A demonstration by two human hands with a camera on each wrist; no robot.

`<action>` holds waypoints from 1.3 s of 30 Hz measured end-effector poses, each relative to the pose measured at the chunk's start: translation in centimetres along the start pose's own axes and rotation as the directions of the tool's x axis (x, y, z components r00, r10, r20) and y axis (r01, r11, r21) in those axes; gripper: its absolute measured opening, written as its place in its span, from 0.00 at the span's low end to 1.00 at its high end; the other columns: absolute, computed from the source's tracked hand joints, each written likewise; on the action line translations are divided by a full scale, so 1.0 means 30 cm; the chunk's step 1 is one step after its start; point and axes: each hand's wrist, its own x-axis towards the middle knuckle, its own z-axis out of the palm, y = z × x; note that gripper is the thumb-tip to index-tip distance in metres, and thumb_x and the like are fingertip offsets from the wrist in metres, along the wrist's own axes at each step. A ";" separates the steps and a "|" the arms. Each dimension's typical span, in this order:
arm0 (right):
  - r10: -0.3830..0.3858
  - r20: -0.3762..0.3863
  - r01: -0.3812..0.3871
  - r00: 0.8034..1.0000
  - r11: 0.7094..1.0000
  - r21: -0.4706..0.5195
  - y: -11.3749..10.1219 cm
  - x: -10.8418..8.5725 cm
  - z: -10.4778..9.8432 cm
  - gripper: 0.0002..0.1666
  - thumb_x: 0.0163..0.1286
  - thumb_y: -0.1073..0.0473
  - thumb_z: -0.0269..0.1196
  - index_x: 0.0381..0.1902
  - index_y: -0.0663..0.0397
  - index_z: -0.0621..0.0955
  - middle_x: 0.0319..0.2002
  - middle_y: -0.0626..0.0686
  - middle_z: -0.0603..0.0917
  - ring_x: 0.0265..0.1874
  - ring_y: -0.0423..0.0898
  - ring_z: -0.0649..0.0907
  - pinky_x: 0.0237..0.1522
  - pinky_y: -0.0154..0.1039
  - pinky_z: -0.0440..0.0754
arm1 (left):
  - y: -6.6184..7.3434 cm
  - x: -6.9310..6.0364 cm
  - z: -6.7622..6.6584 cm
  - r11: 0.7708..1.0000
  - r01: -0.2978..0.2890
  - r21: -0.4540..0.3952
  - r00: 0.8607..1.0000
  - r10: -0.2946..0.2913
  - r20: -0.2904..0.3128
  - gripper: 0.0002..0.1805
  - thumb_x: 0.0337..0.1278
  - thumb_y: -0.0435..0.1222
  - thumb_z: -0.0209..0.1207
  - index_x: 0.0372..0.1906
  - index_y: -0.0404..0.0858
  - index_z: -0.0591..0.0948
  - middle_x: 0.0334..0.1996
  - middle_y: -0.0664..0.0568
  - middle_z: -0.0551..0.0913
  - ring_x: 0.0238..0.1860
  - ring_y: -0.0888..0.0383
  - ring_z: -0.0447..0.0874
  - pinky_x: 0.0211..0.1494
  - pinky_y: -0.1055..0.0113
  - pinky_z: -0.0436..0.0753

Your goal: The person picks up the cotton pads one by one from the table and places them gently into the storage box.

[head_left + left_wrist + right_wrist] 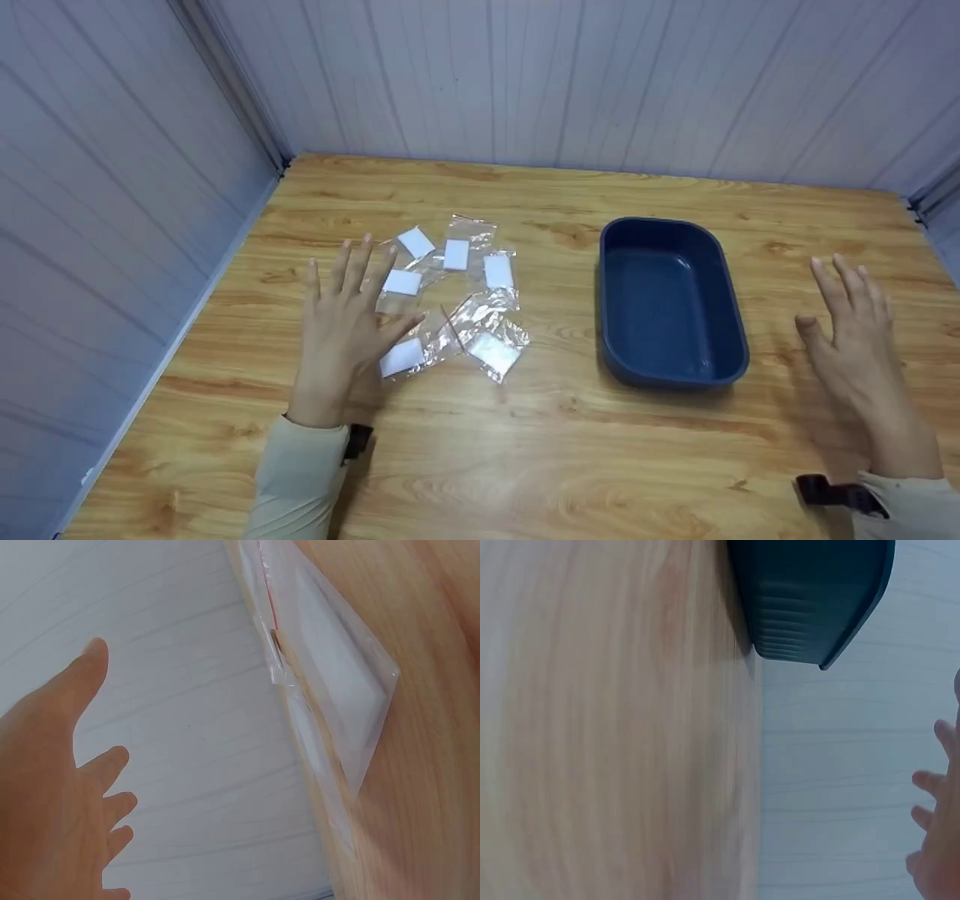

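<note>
Spread fingers and an outstretched thumb mark my left hand [341, 330], raised above the table beside several clear plastic bags. Each bag holds a flat white piece; one white piece [456, 255] lies near the back of the group, and a bagged white piece [337, 660] shows large in the left wrist view. My right hand [855, 345] hovers to the right of a dark blue rectangular tub [664, 379], its fingers extended and touching nothing. Nothing lies inside the tub. Part of the bags is hidden behind the left hand.
The wood-grain table [570, 465] meets a pale panelled wall [525, 82] at the back and another on the left. Between the bags and the tub runs a strip of table. Dark straps [358, 442] sit at both wrists.
</note>
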 end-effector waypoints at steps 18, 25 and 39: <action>0.040 0.193 -0.118 0.980 0.902 0.415 -0.026 0.026 0.018 0.33 0.81 0.57 0.48 0.79 0.36 0.56 0.79 0.56 0.50 0.76 0.55 0.47 0.67 0.73 0.37 | 0.008 0.024 0.006 1.000 -0.012 -0.021 0.999 0.013 0.046 0.49 0.60 0.70 0.48 0.79 0.51 0.52 0.79 0.49 0.44 0.78 0.48 0.37 0.75 0.41 0.35; 0.075 0.292 -0.192 0.953 0.898 0.395 -0.058 0.023 0.043 0.29 0.82 0.54 0.47 0.78 0.42 0.60 0.74 0.59 0.62 0.69 0.50 0.65 0.61 0.32 0.68 | 0.004 0.015 0.007 1.000 -0.016 -0.020 0.998 0.018 0.055 0.49 0.60 0.69 0.49 0.79 0.50 0.53 0.79 0.48 0.46 0.78 0.46 0.38 0.75 0.41 0.36; 0.031 0.368 -0.261 0.929 0.760 0.595 -0.073 -0.018 0.098 0.29 0.81 0.57 0.49 0.76 0.54 0.61 0.72 0.52 0.64 0.67 0.36 0.66 0.56 0.21 0.69 | 0.011 0.006 0.025 0.984 -0.032 -0.176 0.977 0.068 0.201 0.46 0.65 0.65 0.50 0.79 0.48 0.53 0.79 0.46 0.46 0.78 0.43 0.40 0.74 0.38 0.41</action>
